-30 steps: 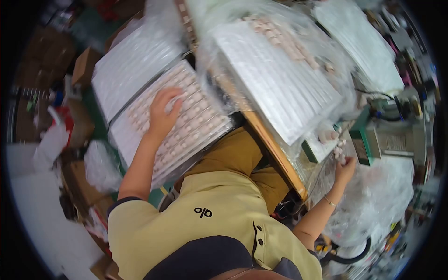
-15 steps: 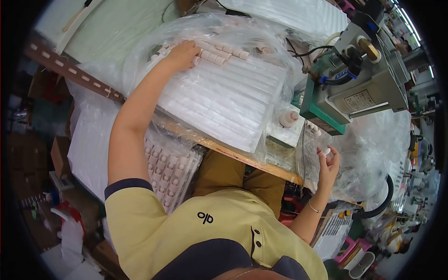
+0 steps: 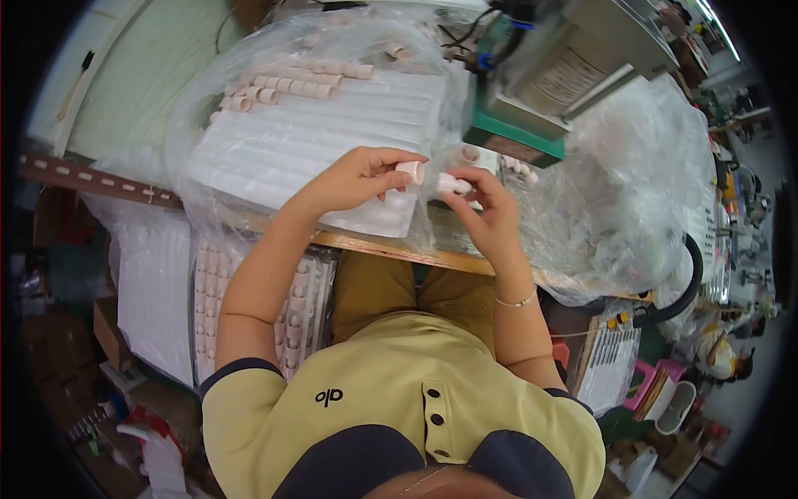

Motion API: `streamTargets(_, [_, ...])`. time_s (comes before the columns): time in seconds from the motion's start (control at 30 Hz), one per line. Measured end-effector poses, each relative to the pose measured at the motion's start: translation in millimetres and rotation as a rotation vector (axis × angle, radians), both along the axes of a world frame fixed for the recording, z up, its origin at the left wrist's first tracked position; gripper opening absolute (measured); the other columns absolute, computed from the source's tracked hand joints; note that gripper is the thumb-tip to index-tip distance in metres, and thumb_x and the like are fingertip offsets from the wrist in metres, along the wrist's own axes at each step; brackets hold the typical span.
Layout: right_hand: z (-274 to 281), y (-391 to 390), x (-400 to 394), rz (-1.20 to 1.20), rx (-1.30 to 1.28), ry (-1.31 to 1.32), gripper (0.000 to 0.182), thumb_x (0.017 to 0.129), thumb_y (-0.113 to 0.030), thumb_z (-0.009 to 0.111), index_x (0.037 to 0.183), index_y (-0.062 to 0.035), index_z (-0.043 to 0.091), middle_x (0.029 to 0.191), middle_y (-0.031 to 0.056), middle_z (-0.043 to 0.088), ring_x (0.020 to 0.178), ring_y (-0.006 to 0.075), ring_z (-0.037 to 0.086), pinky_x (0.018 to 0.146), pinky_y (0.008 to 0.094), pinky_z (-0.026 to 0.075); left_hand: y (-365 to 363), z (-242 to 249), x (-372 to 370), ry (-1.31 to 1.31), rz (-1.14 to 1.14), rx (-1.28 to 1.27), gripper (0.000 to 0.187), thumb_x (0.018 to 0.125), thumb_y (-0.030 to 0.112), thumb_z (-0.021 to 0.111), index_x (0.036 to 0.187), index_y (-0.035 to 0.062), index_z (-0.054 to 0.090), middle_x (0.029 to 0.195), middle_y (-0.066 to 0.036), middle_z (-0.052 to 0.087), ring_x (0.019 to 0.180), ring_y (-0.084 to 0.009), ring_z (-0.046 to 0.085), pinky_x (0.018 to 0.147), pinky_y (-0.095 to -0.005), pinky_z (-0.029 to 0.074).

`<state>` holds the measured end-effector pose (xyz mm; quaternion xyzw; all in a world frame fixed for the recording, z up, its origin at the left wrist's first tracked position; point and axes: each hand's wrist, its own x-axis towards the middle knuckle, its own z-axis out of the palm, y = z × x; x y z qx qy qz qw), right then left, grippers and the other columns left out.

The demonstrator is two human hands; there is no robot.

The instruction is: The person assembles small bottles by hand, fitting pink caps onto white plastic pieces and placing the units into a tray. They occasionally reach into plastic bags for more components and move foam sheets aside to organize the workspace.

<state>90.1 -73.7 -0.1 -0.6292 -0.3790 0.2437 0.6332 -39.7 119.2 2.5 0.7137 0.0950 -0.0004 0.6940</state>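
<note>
My left hand (image 3: pixel 353 181) pinches a short pale pink tube (image 3: pixel 411 172) between thumb and fingers, its open end turned to the right. Just across from it, my right hand (image 3: pixel 492 212) grips a small pale pink cylindrical piece (image 3: pixel 450 184). A narrow gap separates the two parts. Below and behind my left hand lies a ridged white tray (image 3: pixel 324 137). Several rows of similar pink tubes (image 3: pixel 291 86) rest on the tray's far side, with clear plastic film around them.
A press-like machine with a green block (image 3: pixel 515 137) stands right of the tray. Crumpled clear plastic (image 3: pixel 640 191) covers the right side. The wooden table edge (image 3: pixel 399 254) runs before my lap. Below it at left is another tray of pink parts (image 3: pixel 212 291).
My left hand has left the tube rows and come toward the middle with a tube. My right hand has moved left to meet it, carrying its small piece.
</note>
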Motion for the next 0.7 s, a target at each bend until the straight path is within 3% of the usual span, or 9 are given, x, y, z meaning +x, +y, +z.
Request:
streamTargets(0.07, [-3.4, 0.5, 8.8, 0.011, -0.020, -0.330, 0.030, 0.075, 0.003, 0.069, 0.104, -0.0038, 0.063, 0.095, 0.0059, 0.063, 0.084, 0.0135, 0.060, 0.068, 0.0228, 0.048, -15.1, 1.2, 11.9, -0.019, 0.004, -0.055, 0.034, 0.096, 0.024, 0.049, 0.124, 0.0055, 0.054, 0.091, -0.001, 0.062, 0.074, -0.0056, 0.052, 0.060, -0.0205, 0.044])
streamTargets(0.17, [-0.5, -5.8, 14.1, -0.048, 0.030, -0.399, 0.031, 0.072, 0.003, 0.070, 0.102, -0.0049, 0.065, 0.094, 0.0083, 0.064, 0.079, 0.0176, 0.061, 0.066, 0.0252, 0.049, -25.1, -4.2, 23.6, -0.029, 0.002, -0.158, 0.034, 0.096, 0.025, 0.049, 0.122, 0.0039, 0.052, 0.087, -0.001, 0.061, 0.073, -0.0048, 0.052, 0.060, -0.0207, 0.044])
streamTargets(0.5, [-3.7, -27.9, 22.5, -0.062, -0.041, -0.411, 0.030, 0.069, -0.005, 0.075, 0.098, -0.0052, 0.066, 0.088, 0.0074, 0.066, 0.066, 0.0154, 0.060, 0.059, 0.0276, 0.047, -55.8, -10.6, 36.5, -0.133, 0.101, -0.150, 0.024, 0.094, 0.021, 0.054, 0.109, 0.0035, 0.053, 0.081, -0.001, 0.059, 0.070, -0.0069, 0.054, 0.059, -0.0212, 0.046])
streamTargets(0.7, [-3.4, -32.0, 20.7, -0.105, 0.037, -0.682, 0.025, 0.069, -0.013, 0.075, 0.092, -0.0067, 0.067, 0.085, 0.0058, 0.066, 0.068, 0.0210, 0.059, 0.061, 0.0314, 0.044, -57.9, -17.4, 39.1, 0.039, 0.074, -0.296, 0.025, 0.096, 0.028, 0.049, 0.097, 0.0037, 0.056, 0.076, -0.001, 0.057, 0.060, -0.0049, 0.050, 0.050, -0.0194, 0.044])
